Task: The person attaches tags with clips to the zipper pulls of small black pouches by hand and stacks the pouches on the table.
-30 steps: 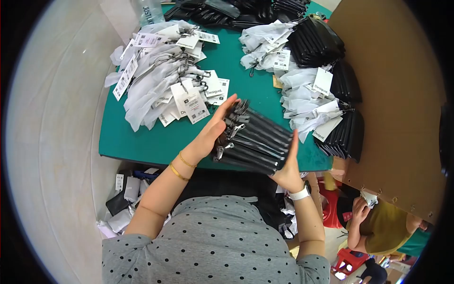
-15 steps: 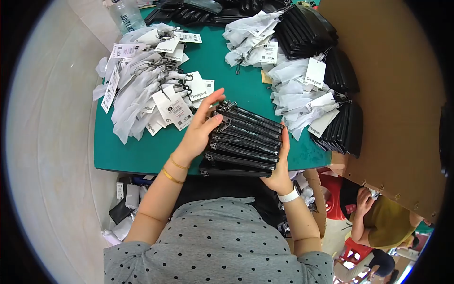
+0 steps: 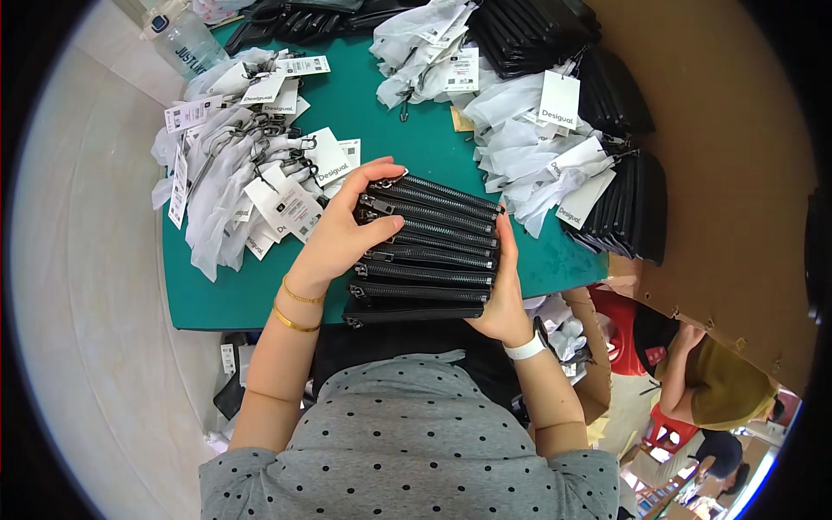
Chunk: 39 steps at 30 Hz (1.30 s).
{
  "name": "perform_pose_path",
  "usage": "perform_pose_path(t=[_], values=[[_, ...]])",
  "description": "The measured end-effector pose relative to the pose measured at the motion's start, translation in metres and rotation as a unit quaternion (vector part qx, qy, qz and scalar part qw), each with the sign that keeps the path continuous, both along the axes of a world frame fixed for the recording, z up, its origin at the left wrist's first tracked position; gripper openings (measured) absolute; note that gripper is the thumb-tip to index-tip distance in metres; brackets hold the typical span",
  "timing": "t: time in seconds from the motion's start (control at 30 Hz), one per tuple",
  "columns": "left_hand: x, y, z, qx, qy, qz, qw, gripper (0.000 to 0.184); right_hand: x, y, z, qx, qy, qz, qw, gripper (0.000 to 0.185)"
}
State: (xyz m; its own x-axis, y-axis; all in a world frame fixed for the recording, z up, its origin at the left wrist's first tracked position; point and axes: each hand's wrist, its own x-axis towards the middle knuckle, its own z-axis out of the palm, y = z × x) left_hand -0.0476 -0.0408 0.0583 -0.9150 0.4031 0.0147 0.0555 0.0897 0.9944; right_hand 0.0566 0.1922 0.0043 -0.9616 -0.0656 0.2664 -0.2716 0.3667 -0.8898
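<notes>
Several black zippered pouches (image 3: 429, 251) are held as one stack between my two hands, zipper edges facing up, over the front edge of the green table (image 3: 347, 113). My left hand (image 3: 342, 230) grips their left ends, its thumb lying on top near the zipper pulls. Against the right ends presses my right hand (image 3: 503, 290), its palm and fingers along the side. To the left lies a heap of white mesh bags (image 3: 230, 165) with paper tags. On the right, more white bags (image 3: 511, 156) with tags lie beside stacked black pouches (image 3: 637, 204).
A clear bottle (image 3: 186, 43) stands at the back left, near more black items (image 3: 303, 24). A cardboard wall (image 3: 711, 173) borders the right side. An open carton (image 3: 592, 355) sits below the table's right edge. Other people (image 3: 715, 381) are at the lower right.
Both hands have moved a little left with the pouches, which now lie more level and in sharper view. The view has shifted, showing more of the bottle.
</notes>
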Motion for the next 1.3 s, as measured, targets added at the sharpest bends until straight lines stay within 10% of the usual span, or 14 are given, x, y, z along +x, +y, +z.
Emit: perform_pose_path(t=[0.87, 1.3], values=[[-0.011, -0.023, 0.017, -0.106, 0.137, -0.178, 0.969, 0.122, 0.001, -0.001, 0.009, 0.033, -0.021, -0.006, 0.999, 0.129], [-0.031, -0.013, 0.033, -0.248, 0.194, -0.221, 0.923, 0.105, -0.02, 0.007, 0.001, 0.049, 0.027, -0.01, 0.998, 0.118]])
